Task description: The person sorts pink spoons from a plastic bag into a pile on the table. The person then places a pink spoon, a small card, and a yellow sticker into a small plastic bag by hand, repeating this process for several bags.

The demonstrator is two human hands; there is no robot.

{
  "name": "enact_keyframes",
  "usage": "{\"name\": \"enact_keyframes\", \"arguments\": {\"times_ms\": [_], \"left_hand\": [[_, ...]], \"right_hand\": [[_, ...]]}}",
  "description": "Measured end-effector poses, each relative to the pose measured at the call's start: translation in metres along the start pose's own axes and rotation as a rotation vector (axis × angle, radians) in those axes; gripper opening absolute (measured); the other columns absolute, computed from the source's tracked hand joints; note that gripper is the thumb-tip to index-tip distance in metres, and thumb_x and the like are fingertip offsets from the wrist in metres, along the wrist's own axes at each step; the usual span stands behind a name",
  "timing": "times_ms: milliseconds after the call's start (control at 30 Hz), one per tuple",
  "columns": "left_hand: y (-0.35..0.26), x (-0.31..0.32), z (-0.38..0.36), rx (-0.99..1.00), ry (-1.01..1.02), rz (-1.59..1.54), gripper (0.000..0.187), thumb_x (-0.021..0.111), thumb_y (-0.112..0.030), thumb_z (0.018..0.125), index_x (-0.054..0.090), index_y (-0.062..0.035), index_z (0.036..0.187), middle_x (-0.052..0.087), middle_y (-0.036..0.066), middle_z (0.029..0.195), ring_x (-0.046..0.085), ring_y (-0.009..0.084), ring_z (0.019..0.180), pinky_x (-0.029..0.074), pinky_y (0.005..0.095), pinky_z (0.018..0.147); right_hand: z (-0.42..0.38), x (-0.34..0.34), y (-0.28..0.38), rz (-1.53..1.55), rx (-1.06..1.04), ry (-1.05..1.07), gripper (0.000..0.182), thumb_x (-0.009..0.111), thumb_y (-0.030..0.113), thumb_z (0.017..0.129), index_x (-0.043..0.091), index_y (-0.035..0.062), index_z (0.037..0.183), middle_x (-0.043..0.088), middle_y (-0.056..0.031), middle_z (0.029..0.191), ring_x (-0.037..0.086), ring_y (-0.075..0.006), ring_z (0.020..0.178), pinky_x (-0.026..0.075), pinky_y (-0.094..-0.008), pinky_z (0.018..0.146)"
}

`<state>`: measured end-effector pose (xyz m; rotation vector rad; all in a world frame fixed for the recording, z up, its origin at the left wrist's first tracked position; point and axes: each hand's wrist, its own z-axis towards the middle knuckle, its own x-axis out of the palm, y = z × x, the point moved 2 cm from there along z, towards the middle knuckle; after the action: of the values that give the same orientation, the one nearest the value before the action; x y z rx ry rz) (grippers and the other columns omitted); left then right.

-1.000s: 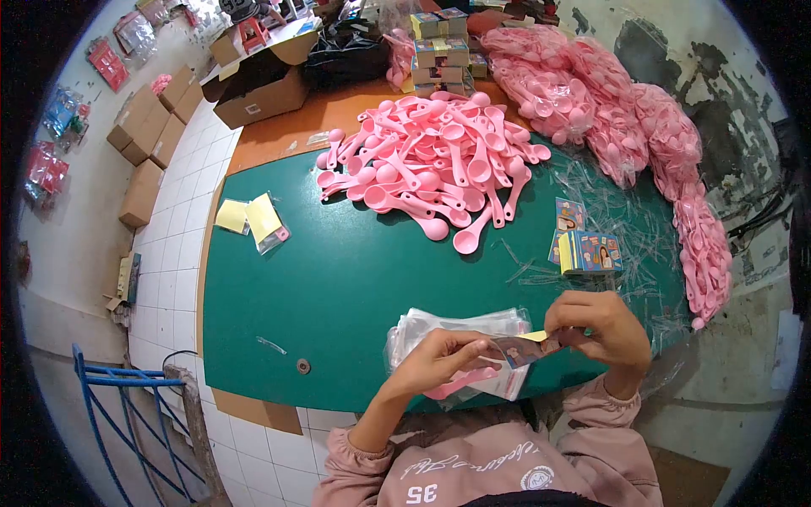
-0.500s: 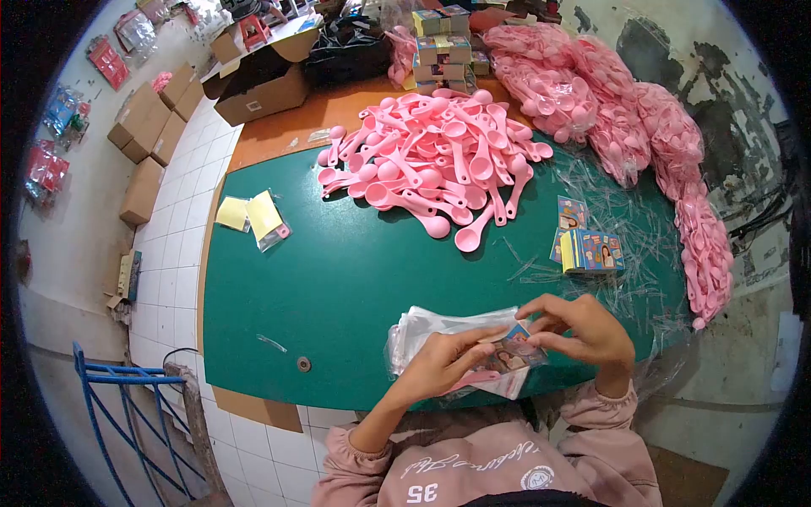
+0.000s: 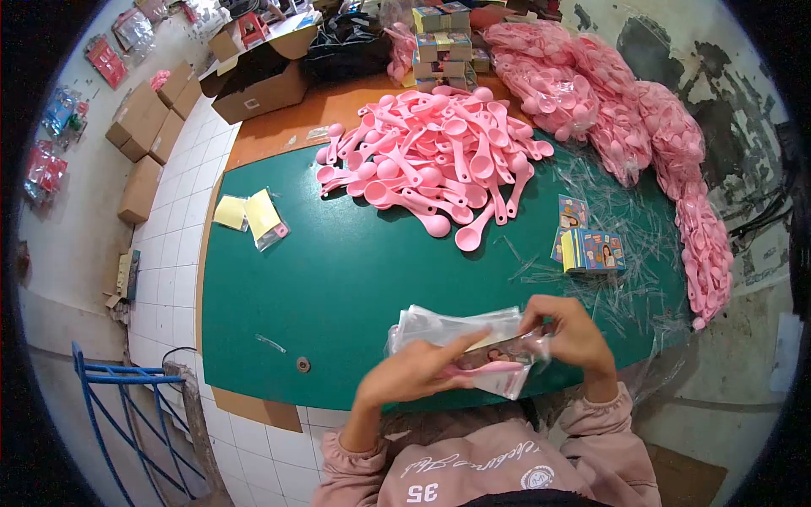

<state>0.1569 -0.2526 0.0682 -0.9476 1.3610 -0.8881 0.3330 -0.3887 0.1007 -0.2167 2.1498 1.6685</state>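
Low over the table's near edge, a clear plastic bag [image 3: 525,348] holds a printed card [image 3: 497,355] and a pink measuring spoon [image 3: 483,370]. My left hand [image 3: 414,370] grips its left side, thumb and fingers closed. At the right end of the bag, my right hand [image 3: 576,333] pinches the crinkled plastic. A stack of flat clear bags [image 3: 431,325] lies beneath and just behind it. Further back sits a big heap of loose pink spoons [image 3: 439,160]. To the right is a small pile of printed cards [image 3: 598,251].
Clear plastic strips [image 3: 617,296] litter the right side of the green table [image 3: 296,279]. Filled packets [image 3: 263,215] lie at the left, near a metal washer [image 3: 303,364]. Bagged pink spoons [image 3: 621,127] line the right wall; card stacks [image 3: 443,51] and an open carton [image 3: 260,91] stand at the back.
The card, flat and facing up before, is now tilted inside the bag. My right hand has moved slightly left and closed on the bag's end; my left hand has shifted a little left.
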Motion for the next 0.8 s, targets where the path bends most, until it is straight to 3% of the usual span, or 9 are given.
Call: {"name": "enact_keyframes", "arguments": {"times_ms": [67, 133, 200, 267, 600, 667, 700, 733, 800], "left_hand": [[-0.003, -0.015, -0.004, 0.096, 0.113, 0.053, 0.069, 0.06, -0.02, 0.082, 0.022, -0.0145, 0.139, 0.062, 0.021, 0.083, 0.059, 0.0386, 0.072, 0.045, 0.0392, 0.06], [-0.011, -0.024, -0.004, -0.076, 0.128, 0.003, 0.071, 0.064, -0.022, 0.078, 0.025, -0.0145, 0.138, 0.064, 0.018, 0.084, 0.063, 0.0312, 0.072, 0.047, 0.0348, 0.064], [-0.011, -0.023, -0.002, -0.037, 0.088, -0.054, 0.07, 0.062, -0.021, 0.08, 0.024, -0.0179, 0.138, 0.062, 0.018, 0.079, 0.061, 0.0328, 0.068, 0.045, 0.0349, 0.059], [-0.011, -0.023, -0.001, -0.161, 0.032, -0.102, 0.073, 0.068, -0.018, 0.076, 0.028, -0.0138, 0.137, 0.064, 0.017, 0.087, 0.065, 0.0252, 0.076, 0.049, 0.032, 0.067], [0.002, -0.008, -0.008, -0.249, -0.155, -0.415, 0.071, 0.066, -0.006, 0.077, 0.027, -0.0094, 0.136, 0.061, 0.015, 0.1, 0.06, 0.0181, 0.089, 0.049, 0.03, 0.075], [-0.001, 0.005, -0.007, -0.165, -0.701, -0.18, 0.06, 0.061, -0.002, 0.079, 0.032, -0.0064, 0.132, 0.059, 0.015, 0.099, 0.06, 0.0185, 0.088, 0.051, 0.0286, 0.072], [-0.004, 0.015, -0.01, -0.217, -0.774, -0.153, 0.055, 0.054, -0.005, 0.085, 0.025, -0.004, 0.132, 0.056, 0.016, 0.104, 0.057, 0.0197, 0.097, 0.048, 0.0298, 0.079], [-0.004, 0.028, -0.01, -0.219, -0.774, -0.152, 0.055, 0.054, -0.005, 0.085, 0.025, -0.004, 0.132, 0.056, 0.016, 0.104, 0.057, 0.0197, 0.097, 0.048, 0.0298, 0.079], [-0.001, 0.053, -0.005, -0.117, -0.57, -0.739, 0.052, 0.041, -0.009, 0.092, 0.013, -0.0078, 0.136, 0.054, 0.016, 0.105, 0.056, 0.0225, 0.098, 0.047, 0.0315, 0.082]], "right_hand": [[0.0, -0.004, -0.001, 0.051, 0.084, -0.03, 0.027, 0.068, 0.005, 0.069, 0.064, 0.0045, 0.096, 0.061, -0.0056, 0.073, 0.058, -0.0171, 0.066, 0.046, -0.0285, 0.066], [0.004, -0.002, -0.001, 0.218, -0.032, -0.027, 0.021, 0.069, 0.006, 0.069, 0.065, 0.0045, 0.09, 0.061, -0.002, 0.073, 0.056, -0.0126, 0.067, 0.045, -0.0267, 0.066], [0.005, 0.001, -0.002, 0.225, -0.104, -0.058, 0.018, 0.07, 0.006, 0.069, 0.066, 0.0033, 0.086, 0.059, -0.0002, 0.068, 0.053, -0.0092, 0.065, 0.044, -0.0256, 0.063], [0.003, -0.001, -0.01, 0.283, 0.145, 0.009, 0.02, 0.071, 0.005, 0.067, 0.066, 0.0019, 0.086, 0.057, 0.0008, 0.063, 0.052, -0.007, 0.063, 0.043, -0.0242, 0.06], [0.005, 0.004, -0.018, 0.365, 0.143, -0.109, 0.015, 0.071, 0.008, 0.069, 0.066, 0.0, 0.08, 0.06, -0.0012, 0.065, 0.053, -0.005, 0.066, 0.042, -0.0206, 0.056], [0.004, 0.007, -0.018, 0.33, 0.058, -0.396, 0.014, 0.071, 0.009, 0.07, 0.066, 0.0008, 0.081, 0.06, -0.0033, 0.065, 0.056, -0.0077, 0.064, 0.045, -0.0224, 0.056], [0.005, 0.013, -0.012, 0.331, 0.059, -0.396, 0.014, 0.071, 0.009, 0.07, 0.066, 0.0008, 0.081, 0.06, -0.0033, 0.065, 0.056, -0.0077, 0.064, 0.045, -0.0224, 0.056], [0.006, 0.017, 0.0, 0.132, 0.006, -0.517, 0.017, 0.069, 0.01, 0.071, 0.065, 0.0016, 0.086, 0.062, -0.0064, 0.073, 0.059, -0.012, 0.066, 0.047, -0.0252, 0.059], [0.006, 0.023, 0.011, -0.069, -0.045, -0.632, 0.021, 0.068, 0.01, 0.071, 0.065, 0.0024, 0.09, 0.063, -0.0094, 0.08, 0.061, -0.0162, 0.068, 0.048, -0.028, 0.061]]}}
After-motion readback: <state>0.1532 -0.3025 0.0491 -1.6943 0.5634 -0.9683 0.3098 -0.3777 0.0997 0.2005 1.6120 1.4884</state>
